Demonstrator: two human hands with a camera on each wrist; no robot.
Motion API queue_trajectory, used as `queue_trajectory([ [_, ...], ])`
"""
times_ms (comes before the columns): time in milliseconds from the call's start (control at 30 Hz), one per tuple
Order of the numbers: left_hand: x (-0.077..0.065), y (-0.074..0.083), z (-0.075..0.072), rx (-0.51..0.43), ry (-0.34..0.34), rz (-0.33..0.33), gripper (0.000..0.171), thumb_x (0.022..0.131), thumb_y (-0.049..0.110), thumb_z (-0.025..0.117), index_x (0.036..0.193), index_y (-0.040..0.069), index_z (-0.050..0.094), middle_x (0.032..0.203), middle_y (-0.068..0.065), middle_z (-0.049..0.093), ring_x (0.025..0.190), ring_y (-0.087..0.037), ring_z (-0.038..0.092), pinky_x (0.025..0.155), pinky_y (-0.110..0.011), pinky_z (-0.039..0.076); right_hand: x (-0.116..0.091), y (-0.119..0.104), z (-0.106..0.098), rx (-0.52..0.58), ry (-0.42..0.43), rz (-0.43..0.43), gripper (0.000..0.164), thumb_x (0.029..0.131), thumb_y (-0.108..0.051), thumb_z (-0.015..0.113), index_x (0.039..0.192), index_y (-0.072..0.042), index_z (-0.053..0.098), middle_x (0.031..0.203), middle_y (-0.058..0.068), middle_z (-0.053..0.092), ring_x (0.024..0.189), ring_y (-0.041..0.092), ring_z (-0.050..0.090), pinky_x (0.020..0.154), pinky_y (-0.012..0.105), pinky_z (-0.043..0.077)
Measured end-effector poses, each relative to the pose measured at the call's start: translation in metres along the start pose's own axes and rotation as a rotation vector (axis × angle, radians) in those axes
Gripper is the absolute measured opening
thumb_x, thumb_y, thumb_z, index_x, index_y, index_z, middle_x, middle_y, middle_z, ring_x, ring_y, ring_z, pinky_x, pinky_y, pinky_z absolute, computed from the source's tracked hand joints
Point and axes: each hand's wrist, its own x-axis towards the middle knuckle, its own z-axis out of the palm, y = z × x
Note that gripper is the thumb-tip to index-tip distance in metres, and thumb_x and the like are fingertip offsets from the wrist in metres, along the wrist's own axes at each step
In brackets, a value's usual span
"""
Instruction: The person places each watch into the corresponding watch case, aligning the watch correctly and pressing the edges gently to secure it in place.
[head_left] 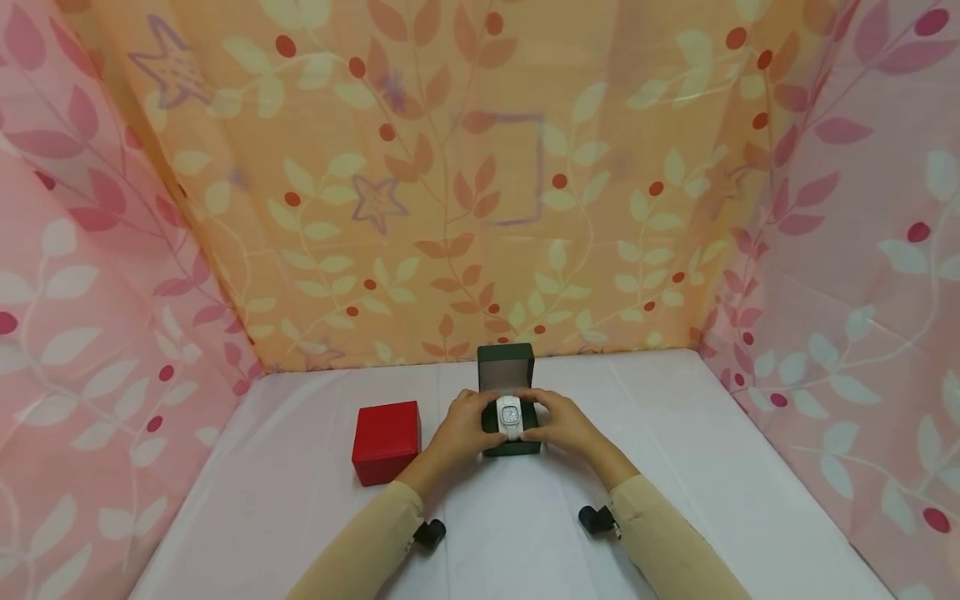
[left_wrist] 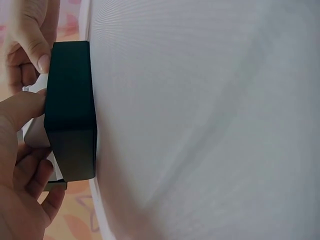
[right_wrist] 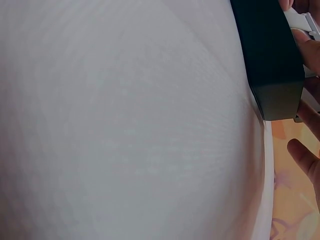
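Observation:
A white wristwatch [head_left: 510,414] with a squarish dial sits face up in a dark green watch box [head_left: 517,448], whose lid [head_left: 506,353] stands raised at the back. My left hand [head_left: 461,427] grips the watch from its left side, fingers bent over the upper end and thumb near the lower strap. From the other side my right hand [head_left: 564,427] holds it in the same way. In the left wrist view the box's front wall [left_wrist: 70,87] hides most of the watch. The right wrist view shows the box [right_wrist: 272,50] with the right fingers [right_wrist: 309,50] at its rim.
A closed red box [head_left: 386,437] stands left of the green one, close to my left forearm. White cloth [head_left: 637,400] covers the table. Floral curtains [head_left: 450,208] rise behind it and on both sides. Small black devices [head_left: 597,519] are strapped at my wrists.

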Motion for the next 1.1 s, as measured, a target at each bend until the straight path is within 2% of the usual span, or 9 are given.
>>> queue_trajectory([
  [200, 0.0015, -0.0057, 0.0024, -0.06, -0.006, -0.016, 0.072, 0.079, 0.03, 0.09, 0.143, 0.014, 0.06, 0.126, -0.006, 0.066, 0.115, -0.021, 0.052, 0.098, -0.043, 0.053, 0.0005, -0.0001, 0.0019, -0.001, -0.005, 0.001, 0.069, 0.08, -0.026, 0.09, 0.142, -0.023, 0.06, 0.145, 0.0, 0.06, 0.141, 0.029, 0.049, 0.116, 0.056, 0.037],
  [467, -0.0002, -0.009, 0.0057, -0.172, 0.0, -0.01, 0.062, 0.08, 0.026, 0.089, 0.135, 0.011, 0.064, 0.125, -0.008, 0.063, 0.119, -0.028, 0.051, 0.099, -0.045, 0.051, 0.0017, 0.001, 0.0047, -0.044, 0.004, -0.021, 0.062, 0.079, -0.022, 0.09, 0.136, -0.019, 0.065, 0.139, 0.003, 0.064, 0.137, 0.031, 0.052, 0.113, 0.056, 0.04],
  [867, 0.0003, -0.006, 0.0065, -0.123, -0.007, -0.029, 0.064, 0.082, 0.026, 0.087, 0.138, 0.011, 0.061, 0.129, -0.007, 0.063, 0.122, -0.025, 0.049, 0.103, -0.048, 0.05, 0.0009, -0.0012, 0.0038, -0.049, 0.014, -0.016, 0.062, 0.079, -0.024, 0.09, 0.136, -0.02, 0.065, 0.139, 0.004, 0.063, 0.137, 0.032, 0.052, 0.114, 0.056, 0.04],
  [1100, 0.0, -0.0052, 0.0064, -0.113, -0.008, -0.029, 0.066, 0.083, 0.026, 0.086, 0.14, 0.011, 0.058, 0.134, -0.007, 0.061, 0.126, -0.026, 0.046, 0.105, -0.048, 0.048, 0.0014, -0.0017, 0.0034, -0.067, 0.035, -0.067, 0.061, 0.079, -0.024, 0.09, 0.134, -0.02, 0.065, 0.137, 0.003, 0.064, 0.134, 0.03, 0.055, 0.113, 0.054, 0.042],
])
